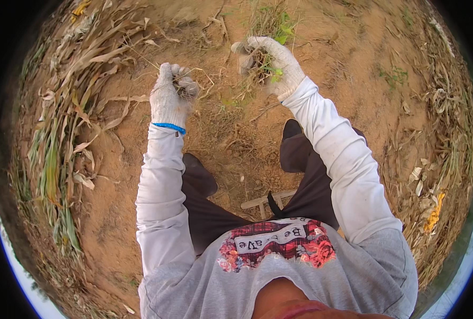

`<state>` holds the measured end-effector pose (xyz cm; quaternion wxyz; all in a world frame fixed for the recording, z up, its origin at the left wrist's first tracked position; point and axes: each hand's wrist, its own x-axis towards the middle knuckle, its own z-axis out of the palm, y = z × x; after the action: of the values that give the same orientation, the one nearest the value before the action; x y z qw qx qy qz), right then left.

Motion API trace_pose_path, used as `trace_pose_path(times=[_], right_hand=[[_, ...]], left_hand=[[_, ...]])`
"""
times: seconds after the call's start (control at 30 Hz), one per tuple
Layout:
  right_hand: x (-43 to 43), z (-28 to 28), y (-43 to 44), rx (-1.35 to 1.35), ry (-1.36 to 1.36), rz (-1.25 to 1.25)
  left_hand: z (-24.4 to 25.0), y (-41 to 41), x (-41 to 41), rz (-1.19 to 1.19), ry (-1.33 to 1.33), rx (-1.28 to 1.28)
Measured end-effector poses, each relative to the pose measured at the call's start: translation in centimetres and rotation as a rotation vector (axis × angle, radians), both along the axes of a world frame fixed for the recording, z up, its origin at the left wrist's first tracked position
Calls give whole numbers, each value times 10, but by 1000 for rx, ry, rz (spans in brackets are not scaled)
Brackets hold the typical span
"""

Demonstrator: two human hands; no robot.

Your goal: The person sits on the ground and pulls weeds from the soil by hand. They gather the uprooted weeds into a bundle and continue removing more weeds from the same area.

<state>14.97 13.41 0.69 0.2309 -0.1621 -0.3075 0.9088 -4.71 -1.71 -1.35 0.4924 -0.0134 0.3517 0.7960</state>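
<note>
My left hand (174, 91), in a white knit glove with a blue cuff edge, is curled shut on some thin dry grass stems (206, 75). Stems stick out on both sides of the fist, and a little dark matter shows between the fingers. To its right, farther forward, my right hand (282, 65), also gloved, grips a tangled bunch of weeds (263, 63) with dry stalks and a few green leaves. More grass and green leaves (270, 20) lie just beyond that hand; whether they are rooted I cannot tell.
Reddish-brown soil (228, 115) with scattered plant bits lies between my feet. A long heap of dry corn stalks (81, 79) runs along the left, another row of stalks (451, 151) along the right. A low wooden piece, seemingly a stool (254, 202), shows between my legs.
</note>
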Motion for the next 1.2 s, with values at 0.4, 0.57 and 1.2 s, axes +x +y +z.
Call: trace_pose_path(times=[0.4, 0.57, 1.2], right_hand=[[-14, 2, -44, 178, -328, 209], [-15, 0, -43, 204, -373, 250], [-13, 16, -27, 538, -589, -114]], left_hand=[[0, 10, 7, 148, 316, -122], [1, 12, 20, 107, 402, -154], [26, -4, 17, -400, 513, -149]])
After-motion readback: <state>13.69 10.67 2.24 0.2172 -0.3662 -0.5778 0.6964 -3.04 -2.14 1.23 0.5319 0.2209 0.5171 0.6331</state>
